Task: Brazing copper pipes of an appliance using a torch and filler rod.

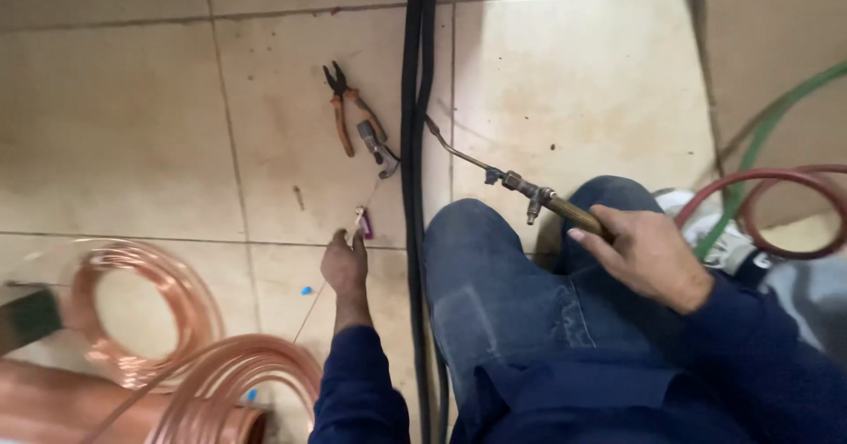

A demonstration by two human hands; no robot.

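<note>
My right hand grips the brass handle of a gas torch, whose thin bent nozzle points up-left toward black hoses. My left hand reaches down to the tiled floor and pinches a small purple lighter; a thin rod runs from under that hand toward the lower left. Beyond the left hand lie orange-handled pliers and a small grey tool. My knee in blue jeans sits between the two hands.
Two black hoses run down the floor's middle. Coils of copper tubing lie at lower left beside a copper cylinder. A red hose loop and green hose lie right, near a shoe.
</note>
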